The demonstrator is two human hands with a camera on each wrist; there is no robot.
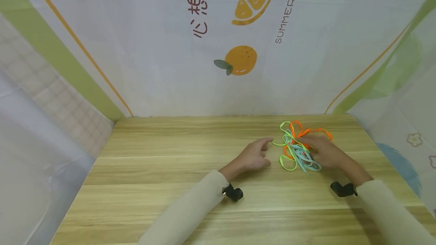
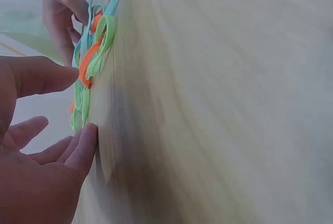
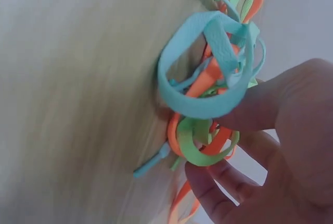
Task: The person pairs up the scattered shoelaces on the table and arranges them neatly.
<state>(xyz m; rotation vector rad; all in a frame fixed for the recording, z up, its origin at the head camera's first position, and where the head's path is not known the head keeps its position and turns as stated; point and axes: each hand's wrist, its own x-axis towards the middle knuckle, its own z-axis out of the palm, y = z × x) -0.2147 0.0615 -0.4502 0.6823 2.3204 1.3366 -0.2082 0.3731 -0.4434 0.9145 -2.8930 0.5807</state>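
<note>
A tangled bunch of flat shoelaces (image 1: 299, 153) in light blue, orange and lime green lies on the right part of the table. My right hand (image 1: 325, 150) is at its right side. In the right wrist view, the right thumb and fingers close around part of the shoelaces (image 3: 203, 107), the thumb tip hidden behind a blue loop and a fingertip under a green one. To the left is my left hand (image 1: 253, 156), thumb and fingers apart with nothing between them. Its index fingertip comes right up to the end of a green lace (image 1: 279, 144).
The wood-grain table (image 1: 163, 184) stretches left and toward me. A white cloth (image 1: 163, 67) printed with oranges and lettering hangs along its back edge, with more cloth at both sides. Each wrist carries a small black camera (image 1: 234, 193).
</note>
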